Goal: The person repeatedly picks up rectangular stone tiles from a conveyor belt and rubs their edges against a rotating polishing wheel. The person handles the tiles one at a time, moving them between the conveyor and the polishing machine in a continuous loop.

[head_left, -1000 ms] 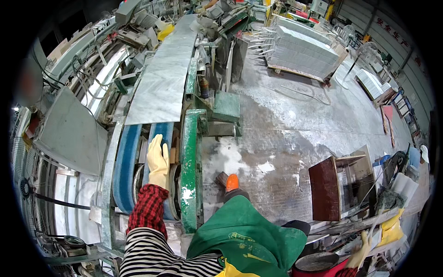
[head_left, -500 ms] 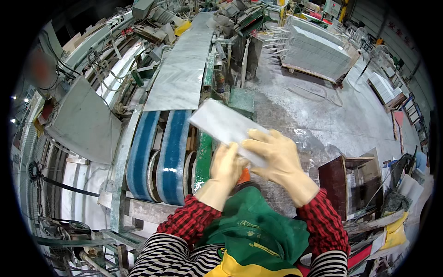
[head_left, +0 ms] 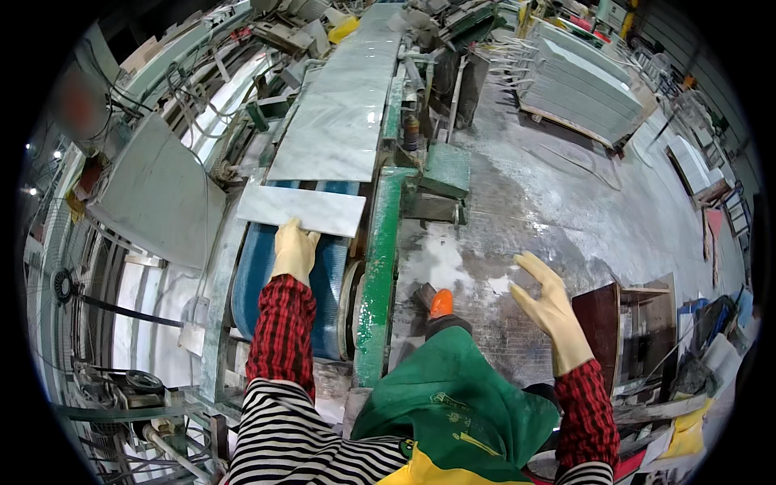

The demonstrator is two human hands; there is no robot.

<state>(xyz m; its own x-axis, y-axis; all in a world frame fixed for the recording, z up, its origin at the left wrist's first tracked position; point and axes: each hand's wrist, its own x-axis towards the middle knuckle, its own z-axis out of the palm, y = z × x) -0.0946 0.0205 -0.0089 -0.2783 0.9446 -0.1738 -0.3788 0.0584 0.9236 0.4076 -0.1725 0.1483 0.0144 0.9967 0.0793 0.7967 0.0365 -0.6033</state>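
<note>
My left hand [head_left: 294,249], in a cream rubber glove, grips the near edge of a white-grey stone tile [head_left: 303,208], its fingers on the tile's upper face. The tile lies crosswise over the blue conveyor belts [head_left: 330,275], close to the end of a row of larger polished marble slabs [head_left: 327,145]. Whether it rests fully on the belts I cannot tell. Off to the right, my right hand [head_left: 551,303], gloved the same way, is held above the floor with fingers apart and nothing in it.
A green steel rail [head_left: 378,283] borders the belts on the right, with a green box [head_left: 445,170] beside it. An open-fronted brown cabinet [head_left: 594,323] stands at the right. Farther back is a pallet of stacked slabs [head_left: 578,93]. An orange shoe tip [head_left: 441,303] shows below.
Both hands held the tile in the air right of the belts. Now the left has carried it left over the belts, while the right has let go and moved away to the right.
</note>
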